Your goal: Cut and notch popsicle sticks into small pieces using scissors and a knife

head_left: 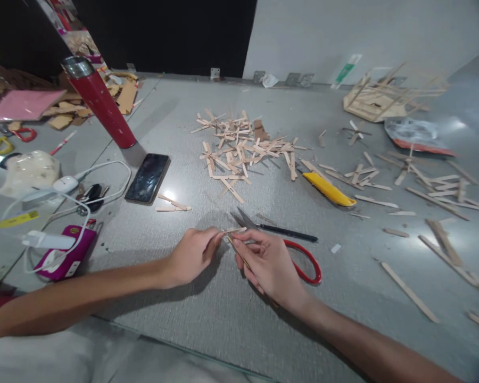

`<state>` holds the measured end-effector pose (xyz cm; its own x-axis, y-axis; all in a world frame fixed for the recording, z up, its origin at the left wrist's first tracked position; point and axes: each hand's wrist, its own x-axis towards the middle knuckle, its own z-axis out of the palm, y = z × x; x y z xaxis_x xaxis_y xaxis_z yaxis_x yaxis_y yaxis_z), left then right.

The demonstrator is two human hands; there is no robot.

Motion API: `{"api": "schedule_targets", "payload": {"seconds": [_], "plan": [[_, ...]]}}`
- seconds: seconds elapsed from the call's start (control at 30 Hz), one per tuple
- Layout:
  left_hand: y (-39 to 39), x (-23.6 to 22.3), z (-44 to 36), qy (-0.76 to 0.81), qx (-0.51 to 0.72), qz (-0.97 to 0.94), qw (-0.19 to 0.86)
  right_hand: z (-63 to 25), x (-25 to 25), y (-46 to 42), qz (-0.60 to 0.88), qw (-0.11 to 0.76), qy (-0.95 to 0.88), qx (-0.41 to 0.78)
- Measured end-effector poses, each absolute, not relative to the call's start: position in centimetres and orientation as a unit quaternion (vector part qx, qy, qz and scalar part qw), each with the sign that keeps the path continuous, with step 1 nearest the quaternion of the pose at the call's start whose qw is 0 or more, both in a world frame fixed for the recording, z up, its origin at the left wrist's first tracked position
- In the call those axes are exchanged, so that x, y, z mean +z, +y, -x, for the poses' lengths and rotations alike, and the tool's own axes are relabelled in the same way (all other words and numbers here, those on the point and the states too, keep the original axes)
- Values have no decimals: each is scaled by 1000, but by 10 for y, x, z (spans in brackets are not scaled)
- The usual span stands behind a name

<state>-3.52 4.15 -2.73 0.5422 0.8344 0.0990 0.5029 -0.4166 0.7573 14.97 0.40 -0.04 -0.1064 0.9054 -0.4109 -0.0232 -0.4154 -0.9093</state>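
Observation:
My left hand (195,255) is closed, its thumb and fingertips pinching a small flat wooden stick (239,230) that points to the right. Right beside it, my right hand (265,260) is closed around a slim gold-toned tool (239,251), whose tip comes near the stick; the grip hides its kind. The scissors (313,266) with red handles lie partly under and behind my right hand, blades pointing away. A thin black-handled tool (291,232) rests across them. Beyond my hands is a pile of joined wooden stick pieces (239,151).
A yellow cutter (329,190) lies right of the pile, among scattered sticks (409,291). A phone (147,178), a red flask (104,106) and a purple power adapter (69,252) with white cables are on the left. A wooden frame model (377,98) sits at back right.

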Motion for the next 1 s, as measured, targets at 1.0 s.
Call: {"api": "schedule_targets", "payload": {"seconds": [1.0], "plan": [[61, 7, 49, 396, 288, -827, 276, -174, -4, 6, 465, 274, -822, 184]]}}
